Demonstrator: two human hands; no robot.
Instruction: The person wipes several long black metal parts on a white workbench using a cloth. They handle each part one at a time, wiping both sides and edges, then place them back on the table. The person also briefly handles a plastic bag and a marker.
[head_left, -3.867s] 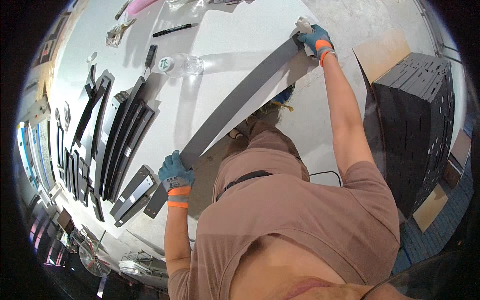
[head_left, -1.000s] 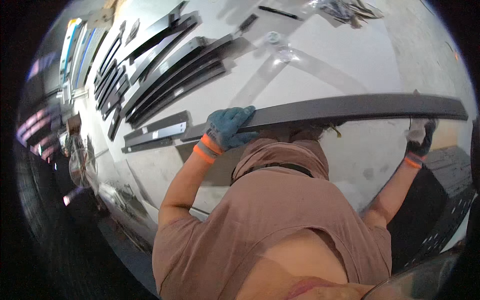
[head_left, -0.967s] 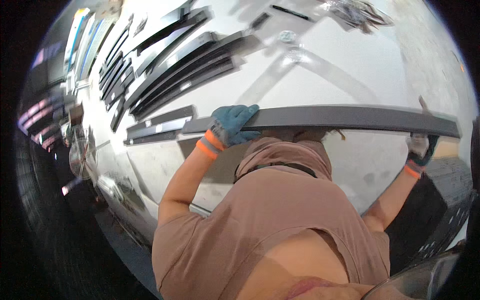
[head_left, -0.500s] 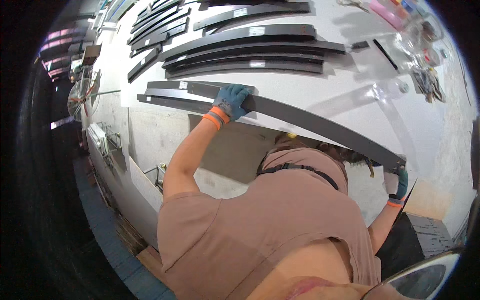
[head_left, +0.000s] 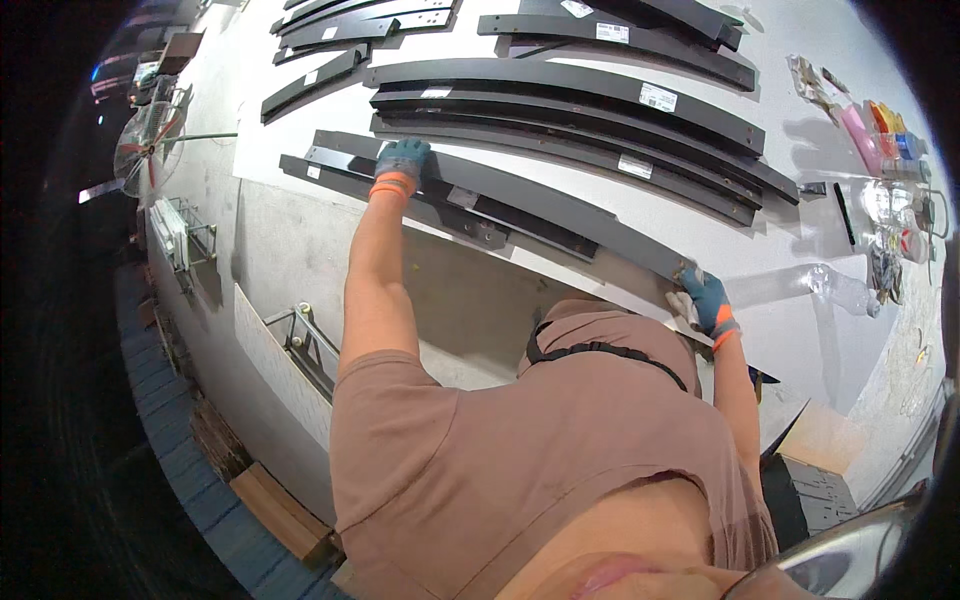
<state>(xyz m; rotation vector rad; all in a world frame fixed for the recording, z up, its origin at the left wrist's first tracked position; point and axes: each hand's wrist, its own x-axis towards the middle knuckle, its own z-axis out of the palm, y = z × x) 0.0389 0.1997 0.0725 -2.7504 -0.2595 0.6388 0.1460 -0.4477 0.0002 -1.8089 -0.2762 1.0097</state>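
A long dark grey bar (head_left: 545, 203), apparently metal, slants across the near edge of the white table. My left hand (head_left: 403, 160), in a teal glove with an orange cuff, is closed over it toward its left end. Around the right end my right hand (head_left: 710, 300), gloved alike, is closed, with a whitish cloth (head_left: 683, 308) bunched under the fingers. Beneath and beside the held bar lie a shorter dark bar with holes at its end (head_left: 465, 228) and another dark piece (head_left: 540, 232). My right fingertips are partly hidden by the cloth.
Several dark bars with white labels (head_left: 560, 130) lie stacked just beyond, and more (head_left: 640, 45) farther back. On the right are a clear plastic bottle (head_left: 840, 290), a pink bottle (head_left: 860, 140) and a thin black stick (head_left: 844, 212). A fan (head_left: 150, 150) stands at the far left.
The view has shifted. My right hand and the bar's right end have come up and inward, nearer the table edge. My left hand sits farther left along the bars.
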